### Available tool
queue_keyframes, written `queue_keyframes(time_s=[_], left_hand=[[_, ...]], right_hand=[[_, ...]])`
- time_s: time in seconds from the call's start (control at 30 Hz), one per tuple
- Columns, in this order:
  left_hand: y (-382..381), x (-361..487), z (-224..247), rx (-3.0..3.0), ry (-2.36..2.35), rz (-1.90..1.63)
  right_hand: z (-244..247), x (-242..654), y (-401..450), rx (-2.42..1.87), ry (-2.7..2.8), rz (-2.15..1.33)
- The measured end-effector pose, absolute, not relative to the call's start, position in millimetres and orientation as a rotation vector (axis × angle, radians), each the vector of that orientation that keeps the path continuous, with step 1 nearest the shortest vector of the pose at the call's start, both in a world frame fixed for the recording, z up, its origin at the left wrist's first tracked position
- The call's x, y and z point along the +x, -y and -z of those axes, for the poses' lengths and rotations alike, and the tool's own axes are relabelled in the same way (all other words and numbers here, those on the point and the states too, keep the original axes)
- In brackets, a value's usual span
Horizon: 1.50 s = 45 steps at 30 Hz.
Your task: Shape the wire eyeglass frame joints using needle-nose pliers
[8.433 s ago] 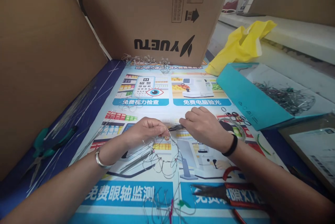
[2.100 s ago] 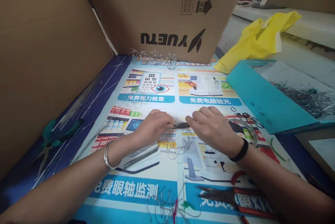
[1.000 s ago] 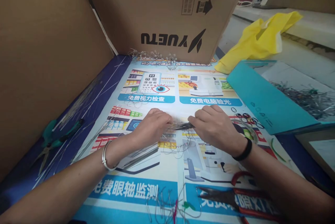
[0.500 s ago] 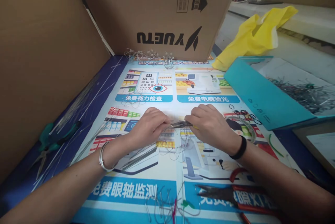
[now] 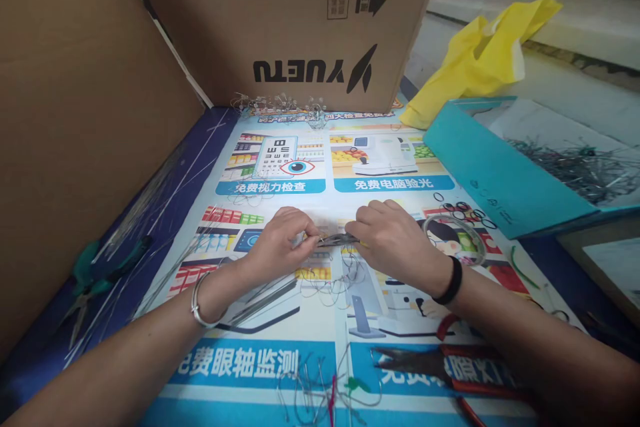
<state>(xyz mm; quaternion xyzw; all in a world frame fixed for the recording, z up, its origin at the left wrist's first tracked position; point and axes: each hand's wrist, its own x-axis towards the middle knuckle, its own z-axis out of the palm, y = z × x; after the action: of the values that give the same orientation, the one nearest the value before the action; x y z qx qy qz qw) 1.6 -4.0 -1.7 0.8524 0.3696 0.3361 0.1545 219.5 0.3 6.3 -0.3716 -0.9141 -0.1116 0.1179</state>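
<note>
In the head view, a pair of slim pliers (image 5: pixel 339 239) points left, its yellow handles wrapped in my right hand (image 5: pixel 395 240). At the jaws, the thumb and fingers of my left hand (image 5: pixel 287 240) are pinched together on what looks like a thin wire, largely hidden by the fingertips. Loops of fine wire (image 5: pixel 334 287) lie on the printed sheet just below both hands. Closer to me is a tangle of bent wire pieces (image 5: pixel 313 390) with a pink and a green bit among them.
Red-handled pliers (image 5: pixel 415 362) lie under my right forearm; teal-handled pliers (image 5: pixel 89 280) and long wires (image 5: pixel 150 204) lie left. Black rings (image 5: pixel 463 208) and a coil (image 5: pixel 483 247) sit right, near a blue box (image 5: pixel 505 170) of wire pieces. Cardboard (image 5: pixel 300 10) stands behind.
My left fingers have shifted slightly at the plier tips, with the thumb and fingers now showing more plainly. The right hand keeps its grip on the pliers. The whole view has moved a little.
</note>
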Motion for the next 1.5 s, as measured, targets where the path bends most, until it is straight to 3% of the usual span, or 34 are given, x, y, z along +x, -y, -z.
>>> queue_keyframes(time_s=[1.5], left_hand=[[7.5, 3.4, 15.3, 1.924, -1.138, -0.990]], right_hand=[[-1.7, 215.1, 10.9, -1.142, 2.541, 0.493]])
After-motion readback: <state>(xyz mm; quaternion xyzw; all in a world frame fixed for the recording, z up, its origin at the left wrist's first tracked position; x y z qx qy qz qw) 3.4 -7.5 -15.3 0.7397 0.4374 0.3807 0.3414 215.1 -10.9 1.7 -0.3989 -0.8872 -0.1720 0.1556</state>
